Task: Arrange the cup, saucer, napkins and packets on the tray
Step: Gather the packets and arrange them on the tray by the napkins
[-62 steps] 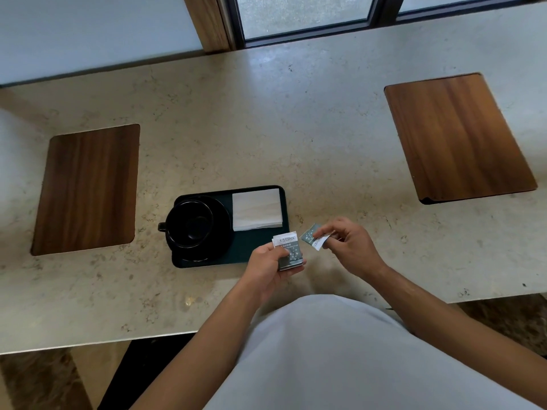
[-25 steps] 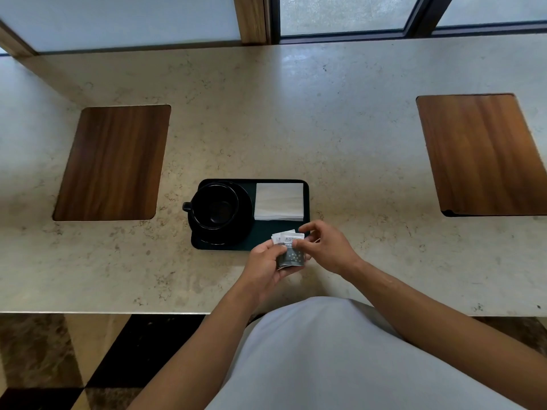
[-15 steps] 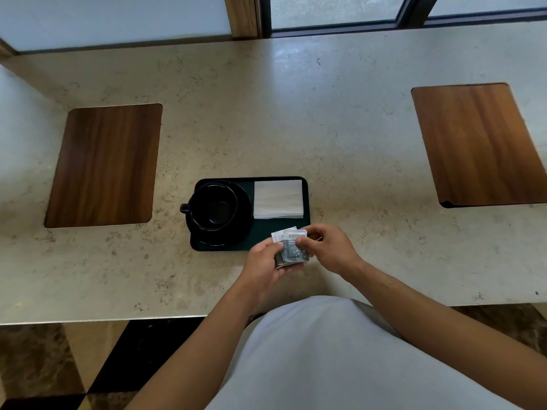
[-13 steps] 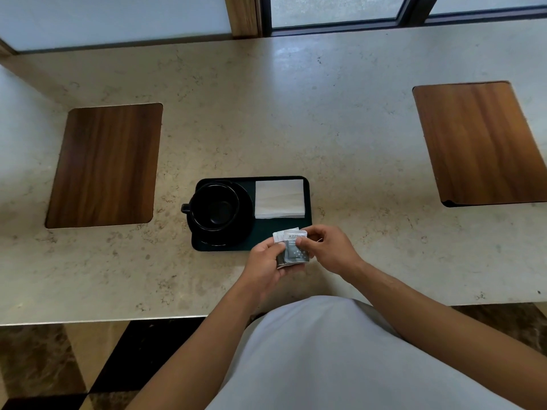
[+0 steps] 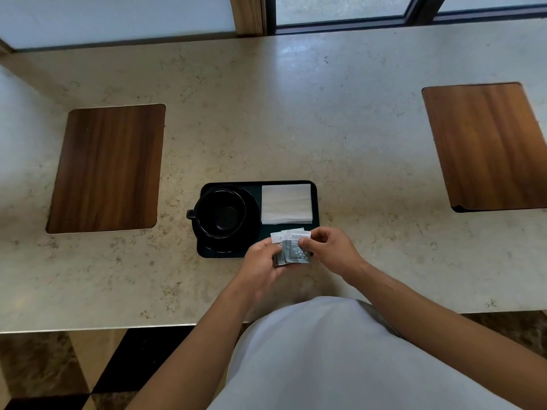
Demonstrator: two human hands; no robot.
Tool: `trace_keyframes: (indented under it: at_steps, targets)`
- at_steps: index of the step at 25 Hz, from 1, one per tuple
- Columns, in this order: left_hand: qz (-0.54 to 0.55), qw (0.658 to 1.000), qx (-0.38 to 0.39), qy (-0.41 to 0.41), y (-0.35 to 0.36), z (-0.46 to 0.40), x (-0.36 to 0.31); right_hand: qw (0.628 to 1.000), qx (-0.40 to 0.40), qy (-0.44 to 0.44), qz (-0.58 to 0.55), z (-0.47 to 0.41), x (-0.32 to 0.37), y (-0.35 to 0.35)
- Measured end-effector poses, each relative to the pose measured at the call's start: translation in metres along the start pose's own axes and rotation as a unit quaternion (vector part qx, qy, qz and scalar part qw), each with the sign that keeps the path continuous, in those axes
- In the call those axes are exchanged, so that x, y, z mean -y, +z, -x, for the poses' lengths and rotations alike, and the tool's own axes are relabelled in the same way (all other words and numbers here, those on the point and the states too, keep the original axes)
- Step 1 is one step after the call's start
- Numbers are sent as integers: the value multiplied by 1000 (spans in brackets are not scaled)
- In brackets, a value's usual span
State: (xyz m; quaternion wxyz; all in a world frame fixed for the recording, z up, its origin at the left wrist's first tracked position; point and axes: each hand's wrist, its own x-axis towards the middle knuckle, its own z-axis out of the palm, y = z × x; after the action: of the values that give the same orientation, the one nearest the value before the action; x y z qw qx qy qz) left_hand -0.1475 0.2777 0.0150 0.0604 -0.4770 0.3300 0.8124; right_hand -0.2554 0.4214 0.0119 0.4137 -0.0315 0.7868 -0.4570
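A dark tray (image 5: 315, 202) lies on the stone counter. On its left half a black cup (image 5: 221, 213) stands on a black saucer (image 5: 254, 216), handle to the left. White folded napkins (image 5: 286, 203) fill the tray's back right. Over the tray's front right corner I hold a small fan of grey and white packets (image 5: 291, 247). My left hand (image 5: 262, 263) grips the fan from below left. My right hand (image 5: 330, 250) pinches the rightmost packet at its right edge.
Two wooden inlay panels sit in the counter, one at the left (image 5: 108, 168) and one at the right (image 5: 488, 145). A window frame (image 5: 340, 22) runs along the back edge. The counter's front edge (image 5: 88, 328) is close to my body.
My right hand brought its single packet to the stack in my left hand. Both hands now hold the packets together, spread slightly into a fan over the tray's front right corner.
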Motion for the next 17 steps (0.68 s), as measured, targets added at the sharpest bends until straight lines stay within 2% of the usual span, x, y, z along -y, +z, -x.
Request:
trace_keyframes:
  at_steps: [5, 10, 17]
  targets:
    - [-77, 997, 4, 5, -1, -8, -1, 1000, -6, 8, 8, -5, -2, -1]
    - [-102, 995, 4, 5, -3, -18, -5, 1000, -22, 12, 13, -10, -1, 0]
    - [-160, 987, -14, 17, 10, -31, -11, 990, -85, 3, 114, -16, 5, 2]
